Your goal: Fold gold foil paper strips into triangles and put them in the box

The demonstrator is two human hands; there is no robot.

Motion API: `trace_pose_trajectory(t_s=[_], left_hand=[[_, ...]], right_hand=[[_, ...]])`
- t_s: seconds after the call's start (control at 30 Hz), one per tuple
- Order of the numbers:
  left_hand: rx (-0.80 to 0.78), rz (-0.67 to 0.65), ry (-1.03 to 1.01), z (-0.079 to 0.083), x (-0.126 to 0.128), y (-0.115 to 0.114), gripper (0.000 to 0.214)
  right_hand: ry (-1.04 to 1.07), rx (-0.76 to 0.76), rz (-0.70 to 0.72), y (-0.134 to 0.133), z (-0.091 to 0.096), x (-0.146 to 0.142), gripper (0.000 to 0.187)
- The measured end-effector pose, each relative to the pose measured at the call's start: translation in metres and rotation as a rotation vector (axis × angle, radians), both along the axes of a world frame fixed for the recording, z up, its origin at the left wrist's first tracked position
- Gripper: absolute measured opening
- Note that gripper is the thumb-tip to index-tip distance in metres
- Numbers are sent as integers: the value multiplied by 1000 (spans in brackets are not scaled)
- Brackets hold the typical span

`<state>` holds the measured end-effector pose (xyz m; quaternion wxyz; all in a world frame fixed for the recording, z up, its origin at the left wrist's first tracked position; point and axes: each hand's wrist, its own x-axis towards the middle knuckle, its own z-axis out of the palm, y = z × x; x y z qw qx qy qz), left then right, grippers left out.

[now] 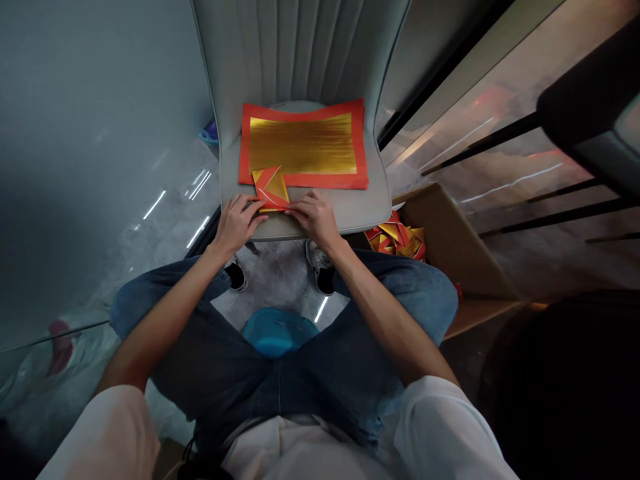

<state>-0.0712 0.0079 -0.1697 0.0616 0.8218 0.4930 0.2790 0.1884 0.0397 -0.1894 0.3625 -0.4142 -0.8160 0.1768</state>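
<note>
Pinching a small piece of folded paper [271, 190] by the two ends of its near edge, a person in jeans and a white top works over the seat of a pale grey chair [357, 212]. The left hand [239, 221] grips the left corner between thumb and fingers; the right hand [314, 215] grips the right corner the same way. The folded paper lies near the front of the seat, its far tip overlapping the near edge of a stack of sheets [303, 143]. These sheets lie flat, orange-red with a large gold panel in the middle, and look unfolded.

The piece in hand seems partway through: it already has slanting creases, with orange and gold faces meeting at an angle, and the near edge appears to be the part being pressed or turned. How many folds remain cannot be told.

To the right of the chair, an open cardboard box [463, 243] holds a jumbled heap of folded pieces [397, 239] in the same colours, probably finished ones. Judging by that heap, a good share is done, while the flat stack suggests more to fold. The number of sheets left cannot be counted.
</note>
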Motion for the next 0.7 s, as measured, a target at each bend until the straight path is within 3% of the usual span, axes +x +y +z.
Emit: trace_pose_trajectory(t_s=[0.23,0.7], left_hand=[[75,60,-199,5,6,-9,27],[50,50,-114,13,8,-9,23]], right_hand=[[86,-33,17,1,5,8,27],[5,-29,17,-2,5,1,32]])
